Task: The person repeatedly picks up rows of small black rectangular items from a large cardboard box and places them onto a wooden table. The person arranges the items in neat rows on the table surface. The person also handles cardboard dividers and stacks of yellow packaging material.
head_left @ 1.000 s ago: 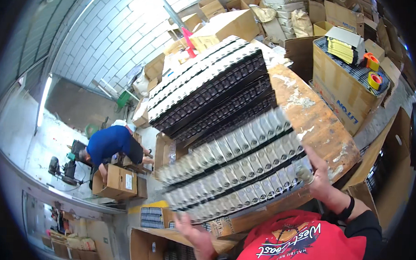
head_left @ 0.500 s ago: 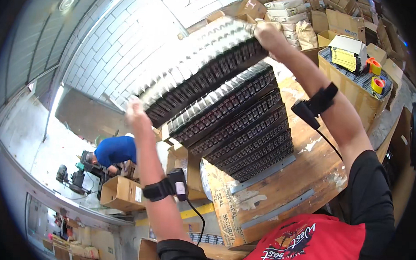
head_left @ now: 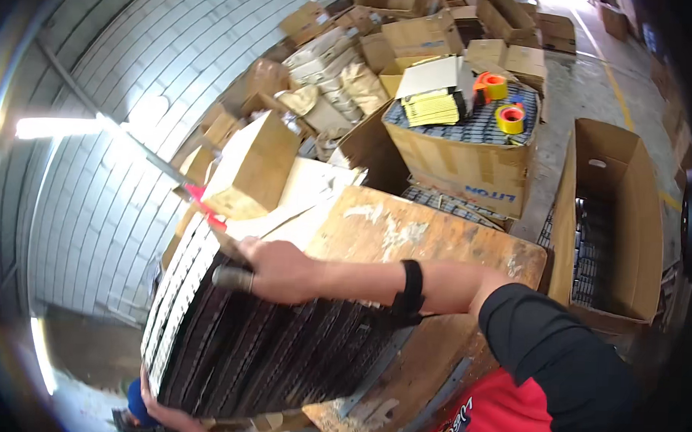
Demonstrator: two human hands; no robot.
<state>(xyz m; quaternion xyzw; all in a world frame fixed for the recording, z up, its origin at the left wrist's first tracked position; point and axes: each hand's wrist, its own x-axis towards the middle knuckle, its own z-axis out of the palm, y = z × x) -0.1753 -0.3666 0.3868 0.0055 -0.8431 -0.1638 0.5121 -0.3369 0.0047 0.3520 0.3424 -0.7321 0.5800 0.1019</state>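
Note:
A tall stack of dark ribbed layers [head_left: 280, 351], with a whitish top layer [head_left: 177, 286], stands on a worn wooden tabletop [head_left: 436, 242]. My right hand [head_left: 283, 272] is closed around a tool with a grey rounded end [head_left: 232, 279], over the stack's upper edge. A brown strip and a red piece [head_left: 203, 203] show beyond my fist; whether they belong to the tool I cannot tell. Low on the left, my left hand [head_left: 156, 406] rests along the top layer's near end, fingers stretched out, partly cut off by the lower edge.
A wooden box [head_left: 252, 167] sits behind the stack. Farther back, a carton [head_left: 462, 163] carries yellow-edged sheets [head_left: 432, 105] and tape rolls [head_left: 509, 117]. An open tall carton [head_left: 612, 225] stands at right. Piled cartons and sacks [head_left: 328, 63] line the wall. A person in blue [head_left: 137, 403] is at lower left.
The layer both hands held raised now lies on the stack. My right hand has let go of it and grips a tool. The view has swung to the right.

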